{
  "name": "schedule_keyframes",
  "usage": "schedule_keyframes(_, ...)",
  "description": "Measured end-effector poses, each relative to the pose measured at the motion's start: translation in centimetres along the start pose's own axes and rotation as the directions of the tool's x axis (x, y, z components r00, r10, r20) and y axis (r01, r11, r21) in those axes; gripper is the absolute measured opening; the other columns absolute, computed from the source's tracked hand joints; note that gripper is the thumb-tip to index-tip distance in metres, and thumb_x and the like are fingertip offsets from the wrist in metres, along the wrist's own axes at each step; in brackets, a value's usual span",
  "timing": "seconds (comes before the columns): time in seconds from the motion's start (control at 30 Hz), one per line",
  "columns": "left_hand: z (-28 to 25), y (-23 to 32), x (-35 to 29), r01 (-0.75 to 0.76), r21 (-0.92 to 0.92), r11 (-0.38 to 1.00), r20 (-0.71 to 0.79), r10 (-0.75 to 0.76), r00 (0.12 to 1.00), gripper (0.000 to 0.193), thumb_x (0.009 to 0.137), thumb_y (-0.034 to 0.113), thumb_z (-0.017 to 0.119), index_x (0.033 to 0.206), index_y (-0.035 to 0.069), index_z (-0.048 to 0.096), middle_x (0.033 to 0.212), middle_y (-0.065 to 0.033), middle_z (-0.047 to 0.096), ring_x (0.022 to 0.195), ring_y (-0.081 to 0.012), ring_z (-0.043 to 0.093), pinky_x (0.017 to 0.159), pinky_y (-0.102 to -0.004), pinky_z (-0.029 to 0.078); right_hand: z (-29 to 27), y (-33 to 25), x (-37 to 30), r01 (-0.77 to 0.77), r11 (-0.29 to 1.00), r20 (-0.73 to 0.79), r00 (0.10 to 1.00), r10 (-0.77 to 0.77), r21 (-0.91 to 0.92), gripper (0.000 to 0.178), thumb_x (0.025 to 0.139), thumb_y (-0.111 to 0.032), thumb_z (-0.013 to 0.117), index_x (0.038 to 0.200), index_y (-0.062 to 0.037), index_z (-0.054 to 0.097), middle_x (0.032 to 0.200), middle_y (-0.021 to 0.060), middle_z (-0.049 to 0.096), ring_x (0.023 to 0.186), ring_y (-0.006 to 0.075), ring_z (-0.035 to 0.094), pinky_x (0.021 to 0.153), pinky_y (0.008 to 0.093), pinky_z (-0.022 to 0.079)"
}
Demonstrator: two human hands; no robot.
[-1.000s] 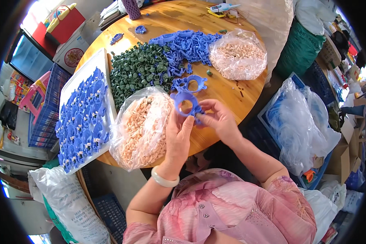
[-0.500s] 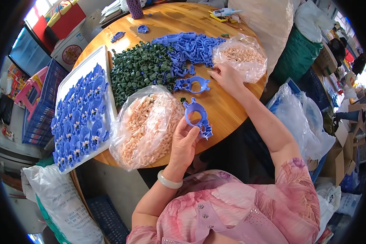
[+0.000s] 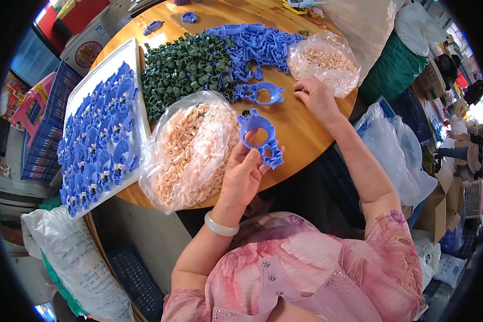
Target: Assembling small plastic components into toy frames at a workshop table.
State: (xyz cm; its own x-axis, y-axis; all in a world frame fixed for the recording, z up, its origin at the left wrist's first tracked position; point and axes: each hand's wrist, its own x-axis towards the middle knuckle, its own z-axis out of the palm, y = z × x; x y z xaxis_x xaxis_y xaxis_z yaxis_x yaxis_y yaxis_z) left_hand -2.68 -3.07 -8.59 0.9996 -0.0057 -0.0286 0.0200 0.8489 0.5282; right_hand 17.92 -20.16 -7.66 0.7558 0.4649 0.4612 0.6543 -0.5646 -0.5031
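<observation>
My left hand (image 3: 242,180) is closed on the lower edge of a blue plastic ring-shaped part (image 3: 271,129), which has a smaller holed section at its lower end. The part is held up above the near edge of the table. Over the table to the right, my right hand (image 3: 317,101) has thumb and fingertips pinched together; a tiny dark bit shows at the tips, too small to name. Between the hands and farther off lies a second blue ring-shaped part (image 3: 278,95). A small dark green piece (image 3: 246,113) sits just behind the held part.
The round wooden table (image 3: 311,134) bears a heap of dark green pieces (image 3: 182,70), a pile of blue pieces (image 3: 268,51), and two clear bags of peach-coloured pieces, one large (image 3: 193,155), one smaller (image 3: 327,59). At left, a white tray (image 3: 142,107) holds rows of blue parts.
The view has tilted, so the table sits higher in the picture. My right hand has come slightly nearer and to the right, its fingertips still pinched. My left hand keeps its hold on the blue part.
</observation>
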Motion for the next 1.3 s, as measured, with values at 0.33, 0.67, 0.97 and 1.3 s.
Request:
schedule_keyframes(0.33, 0.1, -0.1, -0.4, -0.013, -0.058, 0.998, 0.005, 0.013, 1.000, 0.054, 0.089, 0.007, 0.057, 0.137, 0.008, 0.033, 0.124, -0.0152, 0.053, 0.113, -0.0320, 0.055, 0.094, -0.0389, 0.047, -1.9, -7.1, -5.3, -0.078, 0.878, 0.003, 0.996, 0.087, 0.473, 0.008, 0.076, -0.003, 0.069, 0.080, 0.0001, 0.062, 0.080, 0.0045, 0.060, 0.074, 0.0142, 0.058, 0.065, 0.0248, 0.046)
schedule_keyframes(0.67, -0.5, -0.6, -0.4, -0.083, -0.006, 0.997, 0.000, 0.083, 0.997, 0.054, 0.085, 0.003, 0.061, 0.135, 0.005, 0.039, 0.128, -0.0099, 0.050, 0.113, -0.0216, 0.053, 0.094, -0.0310, 0.044, -1.2, -12.3, -8.6, 0.225, 0.932, -0.029, 0.974, -0.226, 0.286, 0.014, 0.071, -0.009, 0.073, 0.079, -0.0069, 0.062, 0.084, 0.0055, 0.059, 0.076, 0.0237, 0.058, 0.067, 0.0323, 0.045)
schedule_keyframes(0.97, -0.6, -0.8, -0.5, -0.130, -0.014, 0.991, 0.067, 0.131, 0.989, 0.055, 0.084, 0.003, 0.063, 0.134, 0.003, 0.040, 0.128, -0.0118, 0.051, 0.118, -0.0245, 0.051, 0.099, -0.0333, 0.041, -1.4, -12.6, -8.6, 0.331, 0.925, -0.079, 0.943, -0.322, 0.186, 0.014, 0.069, -0.008, 0.073, 0.078, -0.0072, 0.062, 0.083, 0.0046, 0.059, 0.075, 0.0228, 0.057, 0.063, 0.0328, 0.042)
schedule_keyframes(1.3, 0.0, -1.0, -0.4, -0.227, 0.092, 0.969, 0.067, 0.222, 0.973, 0.056, 0.082, 0.004, 0.066, 0.132, 0.002, 0.042, 0.125, -0.0142, 0.053, 0.115, -0.0261, 0.053, 0.099, -0.0366, 0.041, -1.6, -13.6, -9.5, 0.169, 0.961, -0.020, 0.985, -0.169, 0.219, 0.013, 0.071, -0.006, 0.070, 0.081, -0.0075, 0.062, 0.081, 0.0041, 0.059, 0.072, 0.0225, 0.058, 0.062, 0.0318, 0.042)
